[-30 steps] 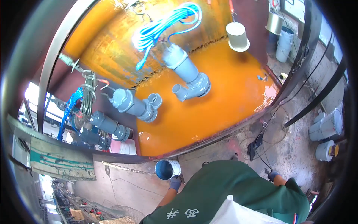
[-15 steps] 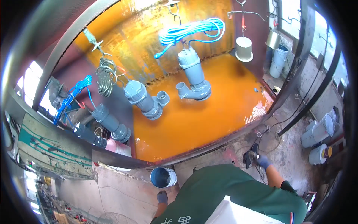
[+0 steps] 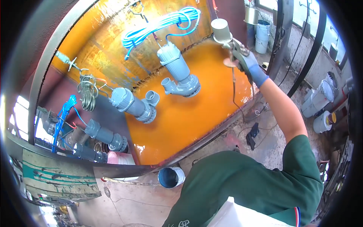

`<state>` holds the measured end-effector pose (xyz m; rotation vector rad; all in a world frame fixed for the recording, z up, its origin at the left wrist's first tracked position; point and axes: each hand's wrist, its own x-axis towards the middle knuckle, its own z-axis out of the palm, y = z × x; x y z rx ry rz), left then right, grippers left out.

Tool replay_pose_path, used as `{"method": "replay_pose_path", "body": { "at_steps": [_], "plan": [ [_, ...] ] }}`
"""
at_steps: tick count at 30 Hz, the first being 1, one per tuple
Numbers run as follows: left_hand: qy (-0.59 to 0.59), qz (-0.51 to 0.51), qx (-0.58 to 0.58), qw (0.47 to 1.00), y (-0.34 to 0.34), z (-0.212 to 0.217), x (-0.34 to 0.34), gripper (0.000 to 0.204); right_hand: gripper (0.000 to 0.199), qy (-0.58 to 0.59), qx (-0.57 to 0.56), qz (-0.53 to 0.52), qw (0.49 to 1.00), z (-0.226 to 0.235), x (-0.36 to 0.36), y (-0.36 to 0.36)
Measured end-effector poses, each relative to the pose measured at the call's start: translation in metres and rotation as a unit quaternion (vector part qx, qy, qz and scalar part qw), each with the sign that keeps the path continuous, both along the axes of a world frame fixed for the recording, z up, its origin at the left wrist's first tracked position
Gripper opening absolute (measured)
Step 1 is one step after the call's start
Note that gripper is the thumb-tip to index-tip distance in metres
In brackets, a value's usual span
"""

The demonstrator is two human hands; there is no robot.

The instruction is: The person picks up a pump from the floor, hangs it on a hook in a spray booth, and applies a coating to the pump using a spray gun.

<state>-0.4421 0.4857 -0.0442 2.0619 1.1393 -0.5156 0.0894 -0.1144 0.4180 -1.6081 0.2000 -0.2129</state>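
My right hand (image 3: 251, 68), in a blue-grey glove, is raised at the right side of the orange-floored booth. Its fingers are closed round a metal spray gun (image 3: 241, 55) with a thin hose (image 3: 234, 89) trailing down. The gun's front end is close to a hanging cream cylinder (image 3: 220, 31) with a flanged lower rim; I cannot tell whether they touch. A small round tan disc (image 3: 228, 62) shows just below the gun. Left of it hangs a grey submersible pump (image 3: 179, 70) under a coil of bright blue cable (image 3: 160, 28). My left hand is out of view.
More grey pumps hang to the left, one (image 3: 132, 104) with a coiled grey cable (image 3: 87, 90). A bucket (image 3: 171, 177) with a dark blue inside stands by the booth's front edge. White buckets (image 3: 317, 96) stand at right. A black object (image 3: 252, 136) lies on the floor.
My right hand has risen from low near the floor at right to the hanging cylinder, the spray gun in it. My left hand has left the view. The whole view has shifted.
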Motion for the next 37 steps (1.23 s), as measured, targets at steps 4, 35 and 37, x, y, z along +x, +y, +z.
{"method": "replay_pose_path", "body": {
  "at_steps": [4, 35, 37],
  "plan": [
    [-0.019, -0.005, -0.011, 1.0, -0.012, 0.006, 0.027, 0.026, 0.026, -0.084, -0.034, 0.028, 0.995, 0.023, 0.017, 0.004],
    [-0.305, 0.475, -0.174, 0.807, 0.006, -0.004, -0.018, 0.056, 0.032, 0.209, 0.016, 0.27, 0.94, -0.346, -0.047, -0.049],
    [-0.376, 0.488, -0.034, 0.787, 0.057, 0.008, -0.038, 0.042, 0.023, 0.269, -0.089, 0.296, 0.912, -0.362, -0.028, -0.003]
  ]
}}
